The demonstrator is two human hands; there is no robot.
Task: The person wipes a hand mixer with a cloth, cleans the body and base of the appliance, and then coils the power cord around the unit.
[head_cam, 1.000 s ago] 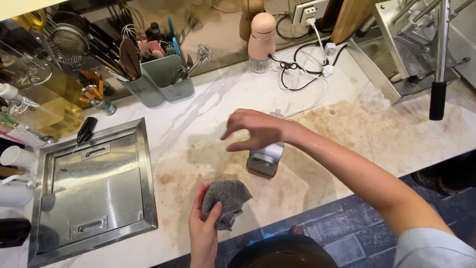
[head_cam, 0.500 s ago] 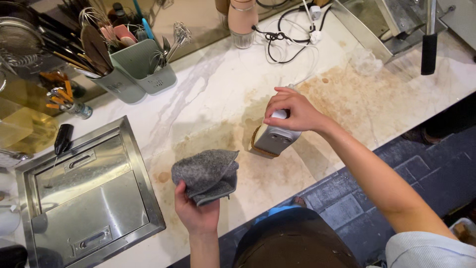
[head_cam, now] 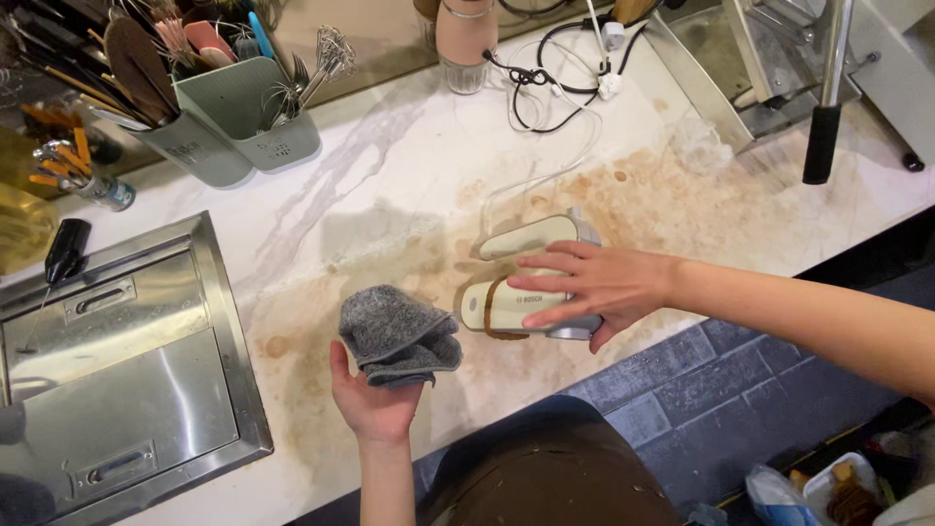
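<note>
Resting on a cream-coloured appliance (head_cam: 531, 292), the right hand (head_cam: 594, 289) lies with fingers spread wide over the top of the housing, pressing rather than wrapping it. The appliance lies on its side on the white marble counter (head_cam: 409, 166), inside a zone of brown stains, and carries a small dark printed label on its near face. The left hand (head_cam: 375, 394) is palm-up at the counter's front edge, fingers curled lightly under one folded grey cloth (head_cam: 397, 336). Cloth and appliance sit just beside each other and do not touch.

Item count and position:
- Two pale green utensil holders (head_cam: 239, 122) stand at the rear left, touching, filled with spatulas, spoons and one wire whisk (head_cam: 331, 54).
- One stainless steel hatch (head_cam: 127, 360) is set into the counter at the left.
- One white power cable (head_cam: 545, 127) and one black cable lie tangled at the rear centre.
- One pink grinder (head_cam: 466, 34) stands behind the cables.
- One black-handled lever (head_cam: 823, 136) hangs at the right rear.
</note>
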